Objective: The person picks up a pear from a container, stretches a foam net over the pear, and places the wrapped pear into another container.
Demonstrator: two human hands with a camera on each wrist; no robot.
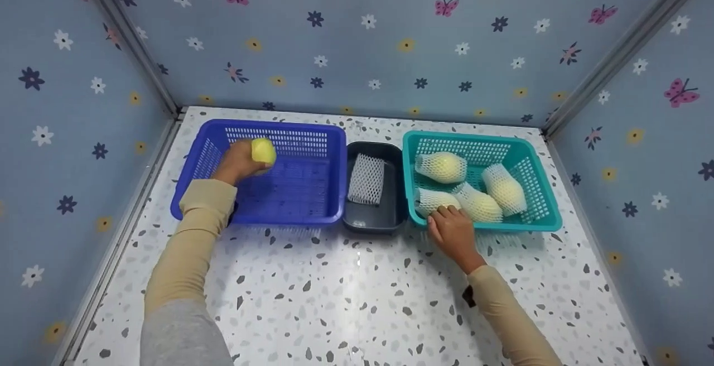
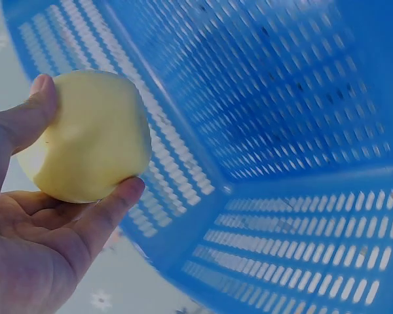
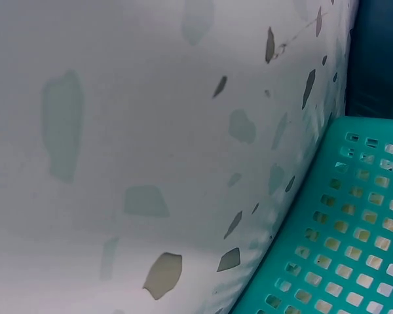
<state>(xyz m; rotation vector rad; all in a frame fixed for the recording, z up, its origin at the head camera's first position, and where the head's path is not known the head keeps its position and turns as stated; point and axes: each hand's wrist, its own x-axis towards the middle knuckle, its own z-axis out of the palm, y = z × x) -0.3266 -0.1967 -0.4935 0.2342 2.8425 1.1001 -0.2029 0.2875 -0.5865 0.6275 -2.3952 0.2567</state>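
Note:
In the head view my left hand point(image 1: 239, 160) is over the left part of the blue basket point(image 1: 341, 187), holding a smooth yellow fruit point(image 1: 263, 152). The left wrist view shows this bare, apple-like fruit point(image 2: 92, 137) between thumb and fingertips, above the basket's slotted walls. My right hand point(image 1: 454, 235) is at the near rim of the teal basket point(image 1: 549, 201). Its fingers reach over the rim and touch or nearly touch a net-wrapped pale fruit point(image 1: 432, 201); their grip is hidden. The right wrist view does not show this hand, only tabletop and the teal basket's side point(image 3: 340, 229).
A dark grey tray point(image 1: 371, 224) stands between the baskets with a white foam net sleeve point(image 1: 366, 179) in it. More net-wrapped fruits point(image 1: 444, 166) lie in the teal basket. Flower-patterned panels point(image 1: 357, 42) border the speckled tabletop point(image 1: 357, 293) on three sides.

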